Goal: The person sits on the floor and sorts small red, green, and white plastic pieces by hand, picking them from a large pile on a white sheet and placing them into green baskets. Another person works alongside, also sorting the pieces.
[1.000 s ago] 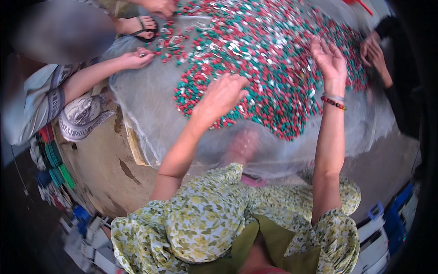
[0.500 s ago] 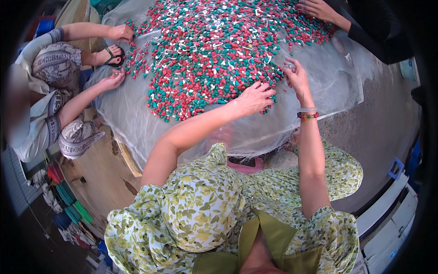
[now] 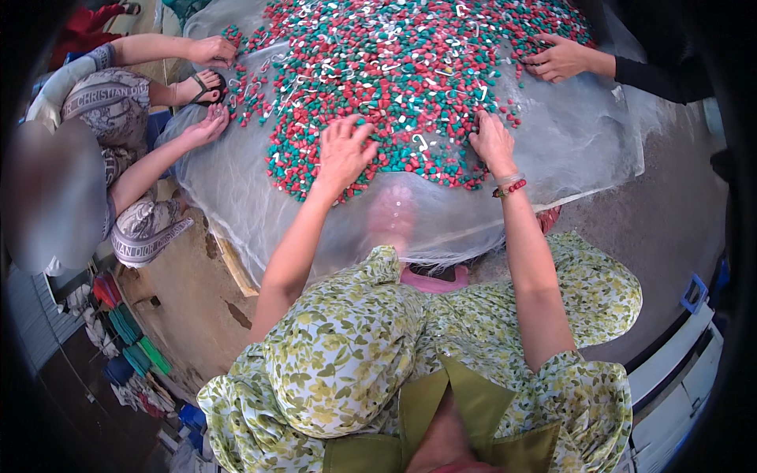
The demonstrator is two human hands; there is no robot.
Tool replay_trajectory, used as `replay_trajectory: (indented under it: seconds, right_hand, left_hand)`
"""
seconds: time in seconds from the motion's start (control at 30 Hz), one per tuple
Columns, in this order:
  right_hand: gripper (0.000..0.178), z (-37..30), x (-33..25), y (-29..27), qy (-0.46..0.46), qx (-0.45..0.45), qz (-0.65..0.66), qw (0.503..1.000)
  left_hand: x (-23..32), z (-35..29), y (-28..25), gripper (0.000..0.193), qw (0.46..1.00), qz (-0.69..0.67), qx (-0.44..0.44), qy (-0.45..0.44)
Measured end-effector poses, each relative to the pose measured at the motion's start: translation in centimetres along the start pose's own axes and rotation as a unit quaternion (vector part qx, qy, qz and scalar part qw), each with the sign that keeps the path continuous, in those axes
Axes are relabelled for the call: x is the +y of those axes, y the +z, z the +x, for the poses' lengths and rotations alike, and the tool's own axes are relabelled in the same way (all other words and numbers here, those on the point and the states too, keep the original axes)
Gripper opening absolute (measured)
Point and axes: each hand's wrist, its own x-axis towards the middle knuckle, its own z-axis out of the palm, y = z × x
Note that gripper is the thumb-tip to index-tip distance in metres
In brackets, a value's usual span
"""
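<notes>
A wide heap of small red and green pieces [image 3: 339,87], with white hook-shaped bits [image 3: 420,143] among them, covers much of a translucent plastic sheet [image 3: 568,150]. My left hand [image 3: 344,156] rests over the heap's near left part, its fingers apart and bent, with nothing visibly gripped. At the near right edge of the heap is my right hand [image 3: 494,147], a beaded bracelet on its wrist. Its fingers are drawn together, tips down at the pieces; whatever they hold is too small to make out.
On the left a seated person's hands [image 3: 211,50] touch the heap's edge. From the right another person's hand [image 3: 556,61] reaches over the pieces, dark-sleeved. My knees in flowered cloth [image 3: 339,355] are before the sheet's near edge. White boxes [image 3: 670,355] stand at lower right.
My left hand has moved left across the heap and spread its fingers. My right hand has come down and left to the heap's edge. The right-hand person's hand has moved nearer.
</notes>
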Motion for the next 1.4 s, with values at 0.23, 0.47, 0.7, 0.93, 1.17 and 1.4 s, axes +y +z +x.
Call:
replay_trajectory:
  seconds: [0.23, 0.47, 0.7, 0.93, 1.17, 1.4]
  right_hand:
    - [0.029, -0.9, -1.5, 1.0, -0.095, 0.056, -0.025, 0.994]
    - [0.034, 0.2, -4.0, -2.0, -0.018, -0.134, 0.463, 0.876]
    - [0.051, 2.3, 3.4, -4.4, 0.006, -0.049, 0.243, 0.969]
    - [0.031, -1.2, 3.0, 1.2, -0.039, 0.130, 0.023, 0.990]
    - [0.020, -1.2, 0.4, 0.8, -0.053, 0.076, -0.039, 0.995]
    - [0.020, -1.0, -0.6, 1.4, -0.060, 0.081, -0.043, 0.994]
  left_hand:
    - [-2.0, -1.4, -3.0, 0.031, 0.996, 0.026, 0.072, -0.048]
    - [4.2, 3.6, 2.0, 0.019, 0.979, -0.012, -0.072, 0.192]
    - [6.9, 4.8, 2.9, 0.012, 0.966, 0.088, -0.064, 0.234]
    - [6.7, 2.5, 4.0, 0.016, 0.974, 0.113, -0.112, 0.162]
    - [5.7, 1.4, 2.9, 0.018, 0.981, 0.072, -0.121, 0.134]
    - [5.3, 2.2, 2.0, 0.018, 0.979, 0.063, -0.099, 0.166]
